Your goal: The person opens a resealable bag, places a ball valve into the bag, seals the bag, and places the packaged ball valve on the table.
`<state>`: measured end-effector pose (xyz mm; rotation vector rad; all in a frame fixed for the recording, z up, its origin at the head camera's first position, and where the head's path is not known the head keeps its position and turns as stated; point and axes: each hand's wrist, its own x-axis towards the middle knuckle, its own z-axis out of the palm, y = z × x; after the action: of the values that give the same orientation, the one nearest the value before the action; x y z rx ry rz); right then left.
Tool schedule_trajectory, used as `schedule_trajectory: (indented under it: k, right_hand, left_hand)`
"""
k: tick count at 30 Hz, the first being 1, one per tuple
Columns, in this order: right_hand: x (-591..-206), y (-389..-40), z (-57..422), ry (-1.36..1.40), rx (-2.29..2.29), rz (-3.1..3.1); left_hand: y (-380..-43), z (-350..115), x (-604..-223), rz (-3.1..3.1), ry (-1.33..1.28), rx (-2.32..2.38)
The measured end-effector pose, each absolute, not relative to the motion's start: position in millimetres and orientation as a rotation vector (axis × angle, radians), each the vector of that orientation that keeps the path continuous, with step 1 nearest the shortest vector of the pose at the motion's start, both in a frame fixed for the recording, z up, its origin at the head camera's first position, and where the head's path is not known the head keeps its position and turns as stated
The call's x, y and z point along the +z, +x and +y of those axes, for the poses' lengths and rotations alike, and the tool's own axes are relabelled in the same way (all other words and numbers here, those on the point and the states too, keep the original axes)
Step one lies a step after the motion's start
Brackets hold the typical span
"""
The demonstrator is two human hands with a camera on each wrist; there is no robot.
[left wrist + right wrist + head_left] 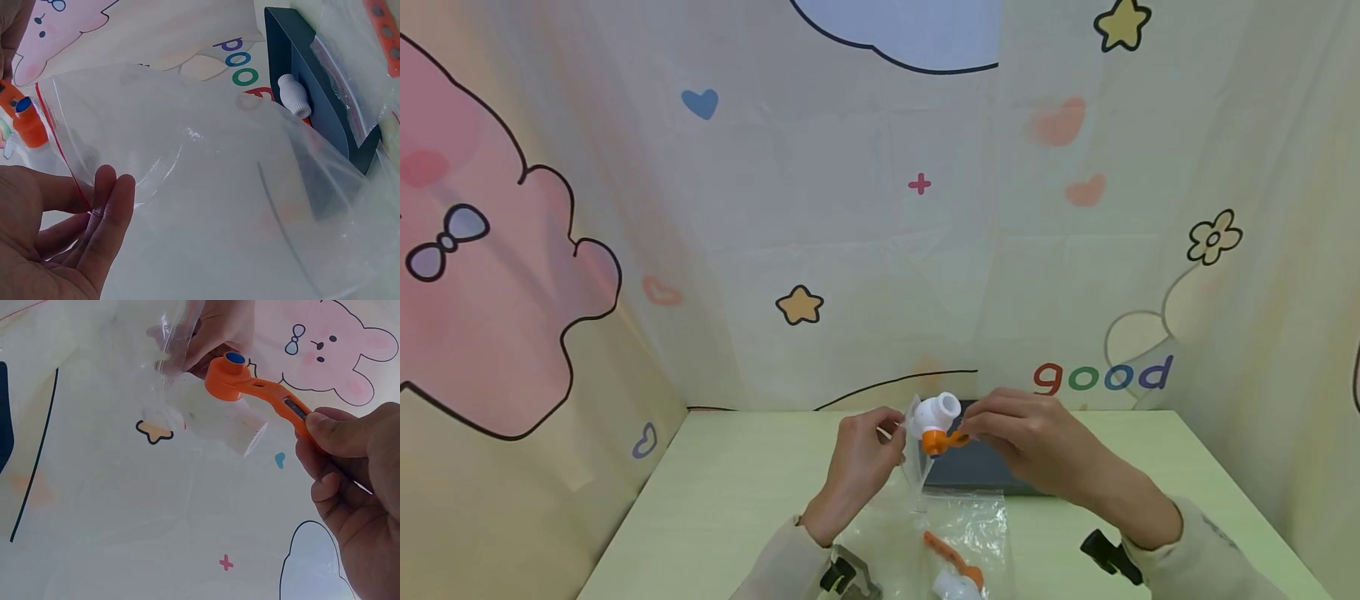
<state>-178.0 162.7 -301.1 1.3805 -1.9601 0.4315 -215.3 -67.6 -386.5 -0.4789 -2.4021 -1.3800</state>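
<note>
A white ball valve (937, 412) with an orange lever handle (269, 394) and a blue cap is held above the table. My right hand (1045, 442) pinches the end of that handle between thumb and fingers. With thumb and fingertips, my left hand (863, 454) grips the edge of a clear zip bag (181, 156), near its red seal line. The valve's white body is at the bag's mouth, partly behind the film in the right wrist view; how far it is inside I cannot tell.
A dark blue-grey box (977, 471) stands behind the hands, with a white fitting (292, 95) inside it. Nearer on the pale green table (737, 500), a second orange-handled valve (957, 562) lies at a clear bag (981, 517). A printed curtain (880, 208) hangs behind.
</note>
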Motion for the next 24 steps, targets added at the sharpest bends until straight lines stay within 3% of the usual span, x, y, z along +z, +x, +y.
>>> schedule_trajectory:
  k: [24]
  right_hand:
    - [-311.6,-189.5,144.0,1.313,0.300,-2.343]
  left_hand:
    - [-209.8,-57.8,-377.9,-2.362,-0.570,-1.363]
